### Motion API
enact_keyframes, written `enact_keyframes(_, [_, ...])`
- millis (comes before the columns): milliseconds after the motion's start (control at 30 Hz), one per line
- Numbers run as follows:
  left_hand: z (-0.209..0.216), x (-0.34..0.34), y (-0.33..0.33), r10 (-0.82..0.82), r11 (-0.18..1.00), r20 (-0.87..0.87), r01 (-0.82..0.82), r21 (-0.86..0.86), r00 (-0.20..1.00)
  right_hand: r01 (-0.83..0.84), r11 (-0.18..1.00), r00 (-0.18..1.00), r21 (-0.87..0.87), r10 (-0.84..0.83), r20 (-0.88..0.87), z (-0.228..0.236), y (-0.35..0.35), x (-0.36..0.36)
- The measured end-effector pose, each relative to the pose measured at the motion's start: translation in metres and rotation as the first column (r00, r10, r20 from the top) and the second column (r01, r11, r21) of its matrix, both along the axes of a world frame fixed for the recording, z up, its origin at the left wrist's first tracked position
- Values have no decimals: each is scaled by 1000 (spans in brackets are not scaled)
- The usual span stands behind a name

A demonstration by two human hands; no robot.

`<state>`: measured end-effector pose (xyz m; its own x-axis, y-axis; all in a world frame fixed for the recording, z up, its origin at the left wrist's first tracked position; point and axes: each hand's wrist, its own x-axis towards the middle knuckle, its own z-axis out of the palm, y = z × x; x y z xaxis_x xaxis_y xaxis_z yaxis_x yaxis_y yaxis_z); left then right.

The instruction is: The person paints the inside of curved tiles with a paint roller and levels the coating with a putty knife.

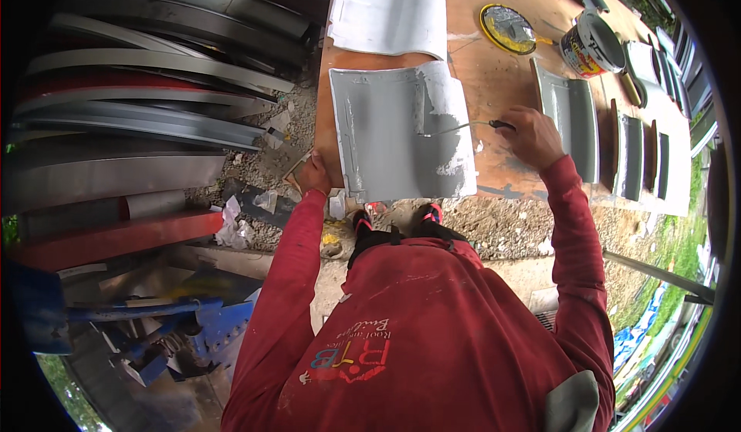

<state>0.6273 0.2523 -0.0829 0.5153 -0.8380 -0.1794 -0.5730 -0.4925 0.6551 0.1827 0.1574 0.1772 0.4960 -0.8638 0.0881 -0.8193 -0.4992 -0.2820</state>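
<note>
My right hand (532,135) grips the dark handle of a small paint roller (463,127), whose thin bent wire frame reaches left over a roof tile. The roller's head (421,112) lies against this curved tile (382,131). Grey paint covers its left and middle, while white shows along its right side and upper right corner. Beside the tile, my left hand (312,175) is closed at the left edge of the wooden table (502,85); its fingers are partly hidden. A second tile (390,11), all white, lies just beyond.
A paint bucket (592,45) stands at the far right beside a round lid (508,28) smeared with grey, a brush lying on it. Grey-painted tiles (570,127) line the right side. Long bent metal sheets (154,119) are stacked on the left, above gravel (247,162).
</note>
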Motion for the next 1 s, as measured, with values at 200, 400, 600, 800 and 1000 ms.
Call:
enact_keyframes(200, [2,-2,-1,9,1000,-6,-9,26,1000,-11,981,987,195,43,-156,-19,-87,48])
enact_keyframes(400, [-5,-4,-2,12,999,-51,-14,-38,999,-237,971,869,18,221,-442,-15,-149,24])
enact_keyframes(600, [-5,-1,1,12,999,1,-12,29,1000,-62,970,968,234,116,-224,8,-132,49])
enact_keyframes(800, [-1,2,2,17,999,-1,-17,45,1000,92,942,944,323,21,-330,8,-136,38])
enact_keyframes(1000, [-1,2,6,19,1000,-13,-18,17,1000,13,985,960,172,36,-278,-18,-88,35])
